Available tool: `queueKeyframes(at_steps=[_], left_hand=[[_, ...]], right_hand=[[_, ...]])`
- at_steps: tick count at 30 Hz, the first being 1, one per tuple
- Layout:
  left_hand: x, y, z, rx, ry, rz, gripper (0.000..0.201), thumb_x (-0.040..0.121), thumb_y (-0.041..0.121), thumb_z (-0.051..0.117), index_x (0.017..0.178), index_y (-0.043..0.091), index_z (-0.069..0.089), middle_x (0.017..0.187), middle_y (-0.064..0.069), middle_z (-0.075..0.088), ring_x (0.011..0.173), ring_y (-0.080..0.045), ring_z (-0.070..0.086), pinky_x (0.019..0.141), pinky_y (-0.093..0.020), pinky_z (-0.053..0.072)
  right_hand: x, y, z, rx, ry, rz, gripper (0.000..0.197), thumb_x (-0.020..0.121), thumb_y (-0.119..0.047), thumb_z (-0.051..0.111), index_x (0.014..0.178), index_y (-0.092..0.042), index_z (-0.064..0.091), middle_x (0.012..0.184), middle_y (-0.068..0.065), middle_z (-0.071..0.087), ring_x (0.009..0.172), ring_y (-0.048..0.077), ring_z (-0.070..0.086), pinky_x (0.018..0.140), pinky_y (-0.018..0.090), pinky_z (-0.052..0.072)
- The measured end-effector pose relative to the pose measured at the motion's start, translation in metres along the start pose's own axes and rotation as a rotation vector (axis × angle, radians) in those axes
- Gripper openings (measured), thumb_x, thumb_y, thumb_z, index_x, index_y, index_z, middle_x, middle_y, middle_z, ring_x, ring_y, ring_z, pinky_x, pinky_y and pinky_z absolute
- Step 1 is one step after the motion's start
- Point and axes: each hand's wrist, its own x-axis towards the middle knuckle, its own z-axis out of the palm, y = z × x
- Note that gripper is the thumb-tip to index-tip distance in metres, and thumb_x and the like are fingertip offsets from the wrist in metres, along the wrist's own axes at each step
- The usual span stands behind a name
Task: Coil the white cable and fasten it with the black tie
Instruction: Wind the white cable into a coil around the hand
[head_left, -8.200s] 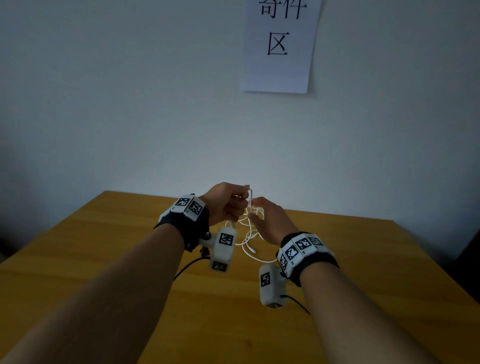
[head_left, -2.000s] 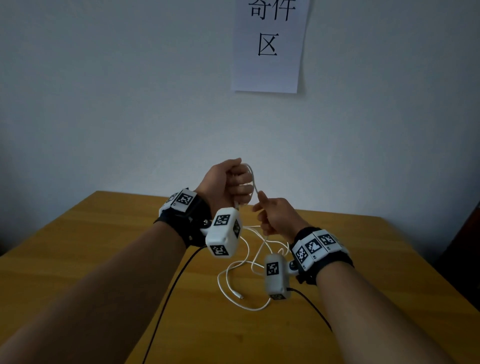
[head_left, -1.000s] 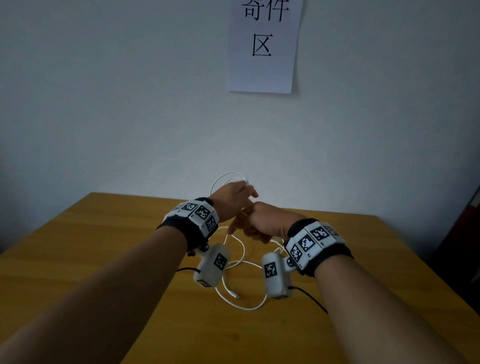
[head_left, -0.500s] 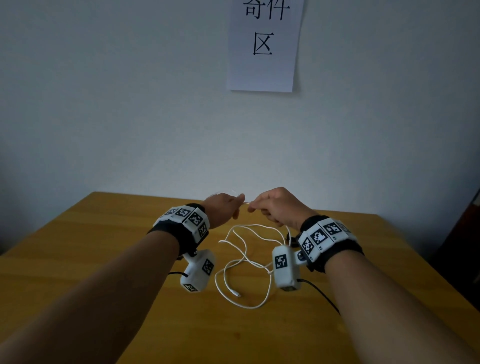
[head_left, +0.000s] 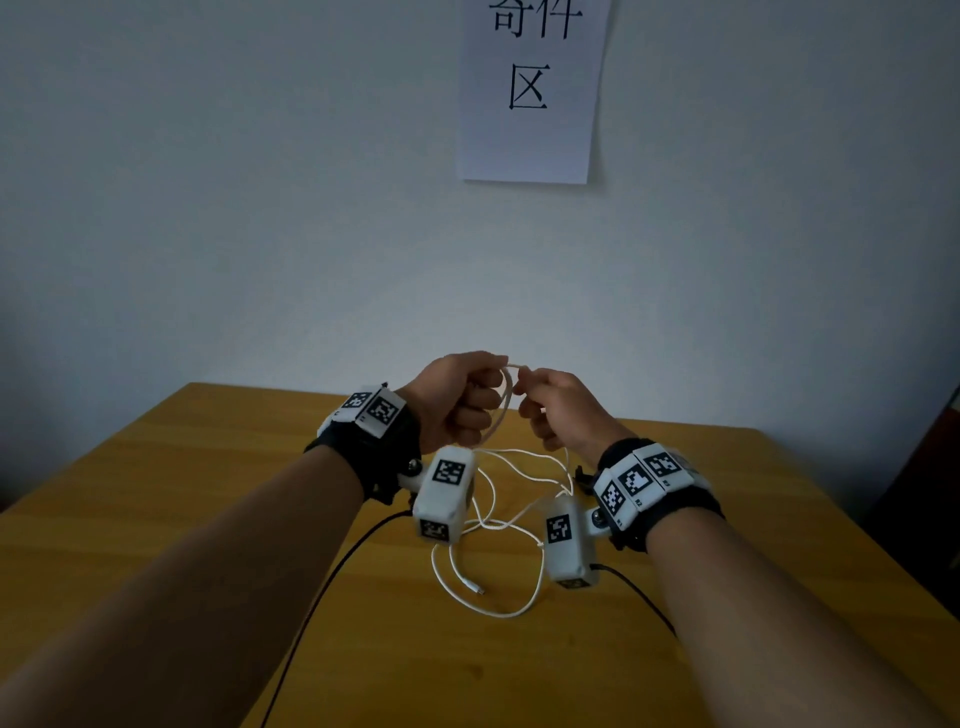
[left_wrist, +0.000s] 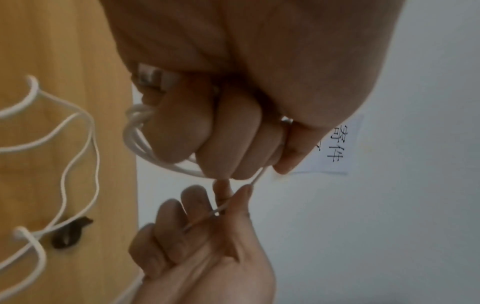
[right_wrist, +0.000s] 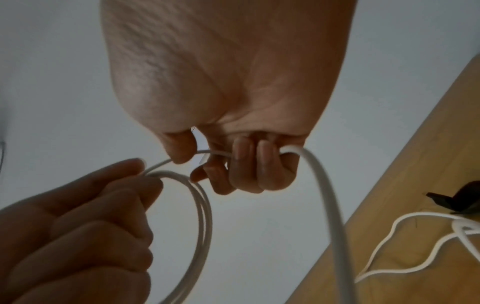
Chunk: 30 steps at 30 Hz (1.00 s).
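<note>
Wooden table: slack white cable mid-surface, inside edges.

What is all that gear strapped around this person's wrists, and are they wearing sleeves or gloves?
No sleeves or gloves: both forearms and hands are bare. Each wrist carries a black wristband topped with white blocks printed with black-and-white square codes. A small white camera box, also coded, hangs under each wrist, and a thin black cable trails from each.

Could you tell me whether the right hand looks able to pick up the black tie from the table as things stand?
Probably not yet. The right hand pinches the white cable it feeds to the left hand, so its fingers are occupied. The black tie lies uncovered on the table beside loose cable strands.
</note>
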Motion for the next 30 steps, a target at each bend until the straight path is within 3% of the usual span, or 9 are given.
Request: queueKeyframes(at_steps=[5,13,16,19,21,24,27,29,30], left_hand=[[-0.004,0.007,-0.001,-0.199,-0.028,0.052,0.04,0.095,0.032,0.043,0.068,0.025,0.014,0.052,0.008,0.013,0.038,-0.01,0.012,0.043,-0.021,0.012],[0.001,0.009,0.003,-0.623,-0.242,0.184,0.041,0.095,0.029,0.039,0.067,0.025,0.01,0.058,0.008,0.01,0.048,-0.012,0.008,0.048,-0.024,0.01],[0.007,0.01,0.004,-0.723,-0.332,0.211,0.036,0.096,0.03,0.035,0.067,0.026,0.014,0.056,0.008,0.022,0.046,-0.011,0.02,0.048,-0.024,0.019],[0.006,0.014,0.012,-0.767,-0.298,0.274,0.034,0.097,0.032,0.037,0.066,0.024,0.029,0.063,0.004,0.047,0.06,-0.016,0.051,0.064,-0.03,0.04],[0.005,0.017,0.017,-0.745,-0.242,0.323,0.036,0.099,0.033,0.038,0.066,0.021,0.035,0.081,-0.004,0.065,0.091,-0.029,0.067,0.091,-0.043,0.048],[0.006,0.02,0.02,-0.603,-0.177,0.343,0.04,0.102,0.039,0.034,0.065,0.022,0.038,0.111,-0.011,0.072,0.122,-0.033,0.06,0.114,-0.049,0.031],[0.007,0.019,0.022,-0.326,-0.006,0.387,0.039,0.103,0.039,0.032,0.068,0.023,0.036,0.119,-0.013,0.071,0.119,-0.022,0.063,0.109,-0.036,0.031],[0.01,0.015,0.019,-0.083,0.118,0.447,0.036,0.103,0.034,0.033,0.071,0.019,0.034,0.111,-0.014,0.074,0.107,-0.019,0.068,0.091,-0.017,0.039],[0.012,0.012,0.017,0.069,0.166,0.468,0.035,0.102,0.035,0.034,0.072,0.018,0.034,0.105,-0.011,0.076,0.096,-0.019,0.067,0.081,-0.015,0.042]], right_hand=[[0.0,-0.004,0.004,0.168,0.029,0.009,0.03,0.108,-0.035,0.039,0.092,-0.015,0.055,0.069,0.001,0.048,0.049,0.013,0.036,0.046,0.022,0.029],[-0.002,0.001,0.016,0.214,0.029,0.06,0.035,0.106,-0.043,0.041,0.089,-0.015,0.053,0.055,-0.004,0.04,0.043,0.012,0.03,0.044,0.023,0.027],[-0.003,-0.001,0.02,0.234,-0.038,0.094,0.022,0.1,-0.026,0.04,0.087,-0.014,0.053,0.061,0.001,0.041,0.045,0.013,0.027,0.044,0.022,0.026],[-0.007,0.001,0.025,0.199,-0.092,0.081,0.026,0.101,-0.027,0.039,0.088,-0.011,0.054,0.06,0.002,0.046,0.044,0.015,0.032,0.045,0.023,0.029],[-0.01,0.004,0.028,0.15,-0.142,0.053,0.03,0.105,-0.029,0.036,0.089,-0.011,0.055,0.061,0.004,0.049,0.043,0.016,0.036,0.044,0.024,0.034],[-0.015,0.005,0.031,0.089,-0.227,0.007,0.036,0.109,-0.027,0.035,0.085,-0.013,0.057,0.059,0.004,0.052,0.042,0.016,0.041,0.038,0.023,0.04],[-0.018,0.0,0.032,0.017,-0.261,0.009,0.027,0.104,-0.017,0.044,0.09,-0.009,0.065,0.061,0.005,0.056,0.049,0.023,0.046,0.039,0.023,0.043],[-0.018,-0.002,0.03,-0.03,-0.27,0.046,0.022,0.102,-0.014,0.051,0.104,-0.003,0.07,0.068,0.01,0.057,0.057,0.025,0.05,0.042,0.024,0.048],[-0.018,-0.002,0.029,-0.027,-0.274,0.063,0.022,0.102,-0.012,0.053,0.107,-0.001,0.071,0.068,0.01,0.055,0.057,0.024,0.05,0.045,0.025,0.05]])
